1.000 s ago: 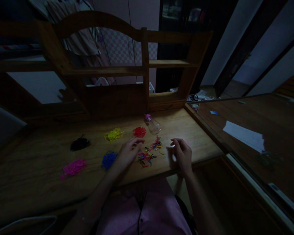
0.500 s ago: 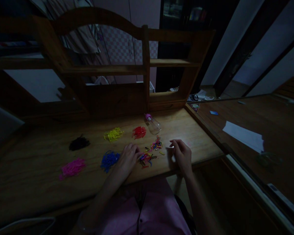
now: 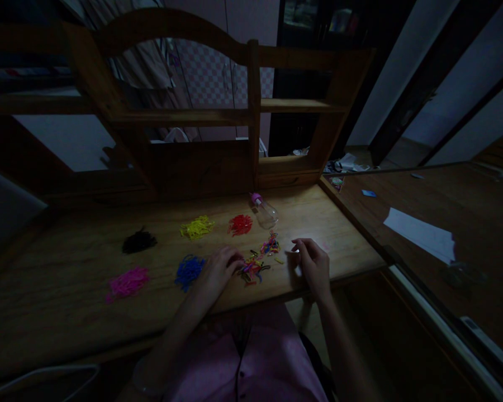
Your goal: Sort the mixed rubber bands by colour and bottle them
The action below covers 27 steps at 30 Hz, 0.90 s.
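Observation:
On the wooden desk [image 3: 75,312] lie small elastic bands sorted into piles: black [image 3: 138,241], yellow [image 3: 197,227], red [image 3: 240,224], blue [image 3: 188,269] and pink [image 3: 128,281]. A mixed-colour heap [image 3: 257,262] lies between my hands. My left hand [image 3: 220,269] rests at the heap's left edge, fingers curled and pinching among the bands. My right hand [image 3: 312,262] hovers just right of the heap, fingers curled with the tips close together; what they hold, if anything, is too small to make out. A clear bulb-shaped bottle [image 3: 264,211] with a pink cap lies behind the heap.
A wooden shelf unit [image 3: 251,111] rises at the desk's back edge. To the right, a lower wooden surface [image 3: 465,223] carries a white paper sheet [image 3: 419,234]. A white cable [image 3: 46,375] loops at the bottom left. The room is dim.
My left hand drew back from the red pile to the left edge of the mixed heap and curled its fingers. My right hand has hardly moved.

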{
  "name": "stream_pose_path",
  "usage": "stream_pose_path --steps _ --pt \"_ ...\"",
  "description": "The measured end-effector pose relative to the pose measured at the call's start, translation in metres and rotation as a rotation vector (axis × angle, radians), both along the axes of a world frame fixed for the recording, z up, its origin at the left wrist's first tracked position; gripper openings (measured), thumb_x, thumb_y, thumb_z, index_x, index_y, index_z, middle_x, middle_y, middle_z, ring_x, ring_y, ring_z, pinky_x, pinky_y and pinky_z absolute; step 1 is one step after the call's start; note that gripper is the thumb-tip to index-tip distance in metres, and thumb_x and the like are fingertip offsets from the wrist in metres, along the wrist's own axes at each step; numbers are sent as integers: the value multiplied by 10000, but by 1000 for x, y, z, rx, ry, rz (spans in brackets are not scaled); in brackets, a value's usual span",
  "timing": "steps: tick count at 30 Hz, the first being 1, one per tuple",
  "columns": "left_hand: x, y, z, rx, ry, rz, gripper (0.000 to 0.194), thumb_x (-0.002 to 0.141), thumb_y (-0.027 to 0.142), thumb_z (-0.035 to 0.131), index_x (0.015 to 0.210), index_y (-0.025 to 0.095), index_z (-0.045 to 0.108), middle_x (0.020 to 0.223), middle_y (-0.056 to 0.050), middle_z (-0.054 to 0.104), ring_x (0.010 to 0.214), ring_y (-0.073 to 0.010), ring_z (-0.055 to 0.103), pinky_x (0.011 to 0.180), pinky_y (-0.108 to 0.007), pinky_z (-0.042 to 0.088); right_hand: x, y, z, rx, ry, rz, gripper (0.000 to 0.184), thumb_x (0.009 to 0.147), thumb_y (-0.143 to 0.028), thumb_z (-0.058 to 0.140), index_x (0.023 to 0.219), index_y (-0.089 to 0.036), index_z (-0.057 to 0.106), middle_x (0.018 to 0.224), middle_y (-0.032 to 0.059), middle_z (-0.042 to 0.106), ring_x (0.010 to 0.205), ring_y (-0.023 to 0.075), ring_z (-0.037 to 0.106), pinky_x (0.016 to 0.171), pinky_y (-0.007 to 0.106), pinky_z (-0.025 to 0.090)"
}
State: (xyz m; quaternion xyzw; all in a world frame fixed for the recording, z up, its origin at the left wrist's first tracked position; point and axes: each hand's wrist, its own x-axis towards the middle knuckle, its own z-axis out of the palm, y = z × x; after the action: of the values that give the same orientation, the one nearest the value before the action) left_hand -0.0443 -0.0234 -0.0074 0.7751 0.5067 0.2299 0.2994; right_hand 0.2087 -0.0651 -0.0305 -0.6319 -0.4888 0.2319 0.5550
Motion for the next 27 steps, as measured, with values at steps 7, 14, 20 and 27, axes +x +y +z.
stream_pose_path --steps 7,14,20,27 --pt "0 -1 -7 114 69 -56 143 899 266 485 855 199 603 952 -73 596 946 -241 555 846 -364 436 0 -1 -1 -10 -5 -1 312 918 -444 513 913 -189 692 749 15 666 639 149 590 597 246 435" --pt "1 -11 12 24 21 -25 163 929 280 413 876 222 556 917 -59 631 887 -229 586 811 -346 432 -1 -1 1 -5 3 -1 322 905 -458 516 910 -190 694 743 23 668 646 161 601 602 255 452" --pt "8 -26 26 -47 -51 -207 211 936 310 439 949 247 640 1008 -56 662 971 -227 591 861 -332 435 -1 -1 2 -6 -23 -8 317 907 -451 513 898 -193 698 751 25 677 668 166 614 621 258 451" --pt "10 -18 15 63 57 -361 175 932 262 482 870 218 639 960 -57 621 950 -214 549 821 -327 428 -1 -2 2 -19 -8 3 312 912 -448 515 911 -192 693 751 18 674 644 155 601 624 257 454"
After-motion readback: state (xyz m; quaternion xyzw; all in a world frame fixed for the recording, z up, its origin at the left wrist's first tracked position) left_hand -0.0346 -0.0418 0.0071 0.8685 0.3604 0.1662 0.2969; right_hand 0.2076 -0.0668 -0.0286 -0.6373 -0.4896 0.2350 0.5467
